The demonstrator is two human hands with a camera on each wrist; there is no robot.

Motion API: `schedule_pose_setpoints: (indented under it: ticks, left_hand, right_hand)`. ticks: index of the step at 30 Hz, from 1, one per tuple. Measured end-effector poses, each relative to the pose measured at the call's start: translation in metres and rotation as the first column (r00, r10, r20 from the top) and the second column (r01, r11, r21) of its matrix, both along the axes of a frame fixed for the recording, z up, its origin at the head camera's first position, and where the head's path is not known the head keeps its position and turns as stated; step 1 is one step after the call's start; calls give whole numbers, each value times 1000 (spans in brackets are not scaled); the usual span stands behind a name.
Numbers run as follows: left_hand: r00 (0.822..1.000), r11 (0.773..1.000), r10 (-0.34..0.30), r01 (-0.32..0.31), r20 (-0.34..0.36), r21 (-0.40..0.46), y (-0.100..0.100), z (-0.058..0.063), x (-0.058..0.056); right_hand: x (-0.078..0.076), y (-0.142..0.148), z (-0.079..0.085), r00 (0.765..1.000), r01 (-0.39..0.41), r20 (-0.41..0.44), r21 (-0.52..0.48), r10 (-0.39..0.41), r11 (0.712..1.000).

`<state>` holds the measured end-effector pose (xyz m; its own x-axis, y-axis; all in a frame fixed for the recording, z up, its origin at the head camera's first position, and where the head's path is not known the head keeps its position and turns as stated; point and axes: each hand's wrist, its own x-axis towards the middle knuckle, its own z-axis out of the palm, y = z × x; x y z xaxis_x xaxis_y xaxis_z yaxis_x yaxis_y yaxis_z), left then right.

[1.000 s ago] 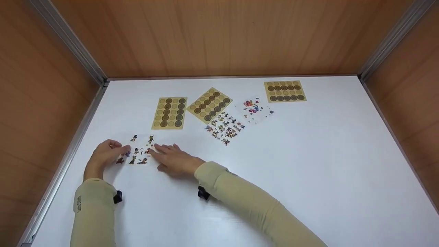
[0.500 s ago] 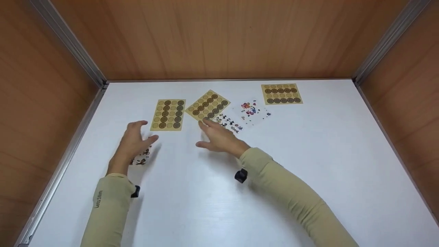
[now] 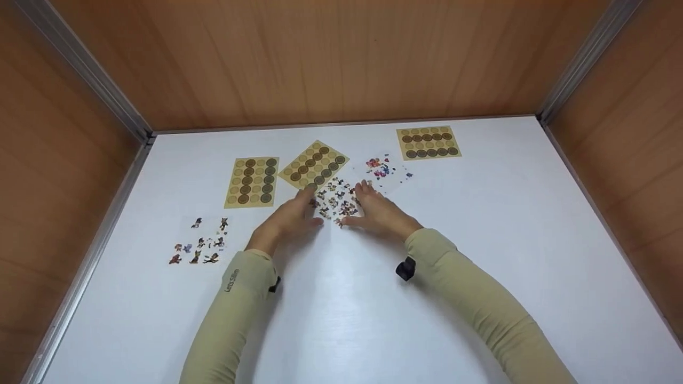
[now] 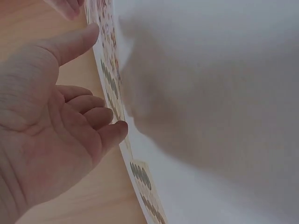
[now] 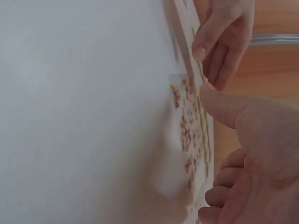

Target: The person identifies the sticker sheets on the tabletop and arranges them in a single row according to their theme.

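Observation:
A clear sheet of small character stickers lies on the white table between my two hands. At its left side is my left hand, thumb spread from relaxed fingers. My right hand is at the sheet's right side, its thumb close to the near corner. In the left wrist view the left hand shows its palm with loosely bent fingers and holds nothing. The right wrist view has the right hand with loose fingers beside the stickers. Whether the fingertips touch the sheet, I cannot tell.
Another clear sticker sheet lies at the left. Behind stand flat yellow sheets of round coin prints: one at left, one tilted, one at right. A multicoloured clear sheet is beside the middle one. Wooden walls surround the table.
Both hands have left the left sticker sheet and moved right to the middle one. The right hand went first; the left hand followed. The left sheet is uncovered.

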<state>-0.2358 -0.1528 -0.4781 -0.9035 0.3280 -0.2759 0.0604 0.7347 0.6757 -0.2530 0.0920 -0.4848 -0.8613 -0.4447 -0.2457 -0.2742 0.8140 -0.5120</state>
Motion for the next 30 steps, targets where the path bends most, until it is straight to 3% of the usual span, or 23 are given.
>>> schedule_pose_setpoints:
  ticks: [9,13,16,22,30]
  left_hand:
    - [989,987,-145,141,-44,-71,26,-6,-24]
    - [984,981,-175,171,-38,-93,30,-6,-28]
    - [985,982,-172,170,-19,-85,34,-5,-29]
    - [987,980,-159,158,0,-121,40,-9,-31]
    - [984,961,-179,175,3,-213,41,-14,-34]
  right_hand:
    - [-7,1,-20,995,33,-92,99,-24,995]
    - [-9,4,-18,995,-6,-93,147,20,989]
    - [-10,10,-14,991,-87,-86,170,102,982]
    - [-15,27,-2,968,-248,2,146,250,958]
    - [-21,35,1,959,-269,131,129,253,954]
